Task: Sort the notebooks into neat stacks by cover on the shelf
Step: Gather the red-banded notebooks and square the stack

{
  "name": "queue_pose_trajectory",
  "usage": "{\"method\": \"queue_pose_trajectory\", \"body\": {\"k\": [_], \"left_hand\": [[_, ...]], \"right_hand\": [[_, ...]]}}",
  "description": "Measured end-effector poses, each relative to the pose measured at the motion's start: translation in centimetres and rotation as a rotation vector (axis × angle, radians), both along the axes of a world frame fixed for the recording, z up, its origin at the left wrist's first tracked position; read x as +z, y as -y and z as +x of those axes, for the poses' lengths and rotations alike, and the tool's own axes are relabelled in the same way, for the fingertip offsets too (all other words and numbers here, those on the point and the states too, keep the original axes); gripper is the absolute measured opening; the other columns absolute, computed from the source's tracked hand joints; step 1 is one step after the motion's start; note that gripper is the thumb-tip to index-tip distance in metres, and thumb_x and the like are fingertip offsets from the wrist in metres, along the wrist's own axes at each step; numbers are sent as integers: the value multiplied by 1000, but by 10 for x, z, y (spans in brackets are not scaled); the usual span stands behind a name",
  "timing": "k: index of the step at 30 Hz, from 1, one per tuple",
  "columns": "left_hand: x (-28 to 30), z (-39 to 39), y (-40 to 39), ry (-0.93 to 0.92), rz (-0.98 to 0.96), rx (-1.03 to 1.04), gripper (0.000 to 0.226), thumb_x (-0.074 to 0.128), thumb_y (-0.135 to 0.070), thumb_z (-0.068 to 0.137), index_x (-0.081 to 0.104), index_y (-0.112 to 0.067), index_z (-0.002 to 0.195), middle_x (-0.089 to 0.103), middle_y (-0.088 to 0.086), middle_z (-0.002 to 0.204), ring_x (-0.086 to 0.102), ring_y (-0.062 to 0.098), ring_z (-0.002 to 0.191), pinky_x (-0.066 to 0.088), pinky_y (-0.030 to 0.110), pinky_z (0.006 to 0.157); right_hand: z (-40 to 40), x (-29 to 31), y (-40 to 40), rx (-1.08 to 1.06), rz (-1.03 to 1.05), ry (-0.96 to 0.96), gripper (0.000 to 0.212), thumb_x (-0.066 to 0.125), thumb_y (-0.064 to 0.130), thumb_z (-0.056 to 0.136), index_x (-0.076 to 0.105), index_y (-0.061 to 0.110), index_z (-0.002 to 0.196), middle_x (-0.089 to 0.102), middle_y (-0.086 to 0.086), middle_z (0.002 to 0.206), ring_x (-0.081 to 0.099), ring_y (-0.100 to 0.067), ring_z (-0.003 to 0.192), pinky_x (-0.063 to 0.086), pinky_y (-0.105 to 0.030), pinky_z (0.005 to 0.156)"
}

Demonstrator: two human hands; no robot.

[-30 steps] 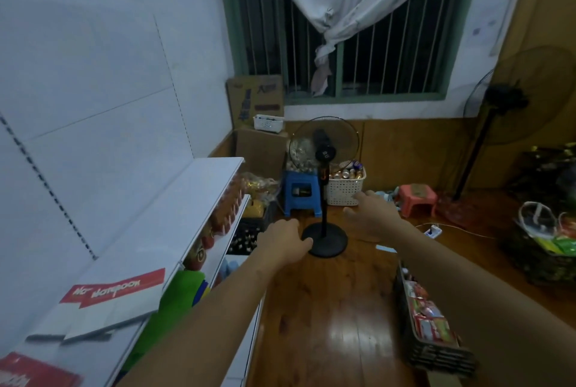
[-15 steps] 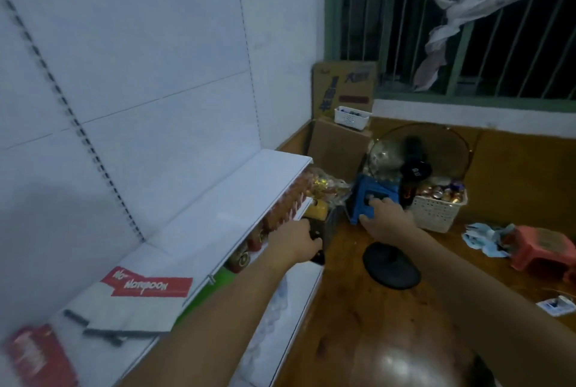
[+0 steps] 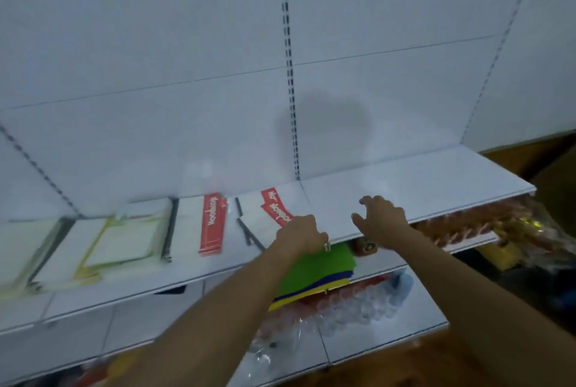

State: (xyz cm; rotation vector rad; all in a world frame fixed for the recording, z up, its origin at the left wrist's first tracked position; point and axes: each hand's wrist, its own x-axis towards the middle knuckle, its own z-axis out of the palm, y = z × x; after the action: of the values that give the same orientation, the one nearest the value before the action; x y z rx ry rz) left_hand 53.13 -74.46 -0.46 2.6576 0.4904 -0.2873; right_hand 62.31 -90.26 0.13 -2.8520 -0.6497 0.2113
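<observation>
White shelf [image 3: 405, 196] is faced head-on | red-banded notebooks [image 3: 274, 208] are laid askew at its middle, a neater stack [image 3: 199, 224] beside them | left hand [image 3: 300, 235] is curled at the notebooks' near corner, grip cannot be told | right hand [image 3: 381, 218] is held spread above bare shelf, nothing gripped.

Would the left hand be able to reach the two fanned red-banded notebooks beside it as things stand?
Probably yes. The left hand sits at the shelf edge right beside the red-banded notebooks, seemingly over their near corner; nothing lies between. The right hand hovers further right, out of the way.
</observation>
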Motion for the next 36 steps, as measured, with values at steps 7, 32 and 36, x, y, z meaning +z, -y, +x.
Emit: {"method": "queue_pose_trajectory", "body": {"k": [7,32,36], "left_hand": [[-16,-27,-78,-1,-67,255,47,50,-40,92,48,-12,129,56,8,127,57,26,111,49,37,92],[-110,35,-171,39,-93,595,46,64,-44,86,59,-5,108,60,8,106,61,23,101,53,31,82],[-112,43,-175,14,-88,627,42,52,-42,95,63,-3,105,65,9,104,63,22,100,52,31,88]], "right_hand": [[2,-19,-90,165,10,-53,54,41,46,95,39,17,140,47,-8,137,47,-26,123,37,-39,101],[45,-112,-211,27,33,-277,81,69,54,76,33,8,133,44,-12,126,48,-27,117,47,-41,97],[52,-114,-218,-28,58,-326,86,71,58,73,31,8,131,46,-14,126,51,-30,117,46,-42,95]]}}
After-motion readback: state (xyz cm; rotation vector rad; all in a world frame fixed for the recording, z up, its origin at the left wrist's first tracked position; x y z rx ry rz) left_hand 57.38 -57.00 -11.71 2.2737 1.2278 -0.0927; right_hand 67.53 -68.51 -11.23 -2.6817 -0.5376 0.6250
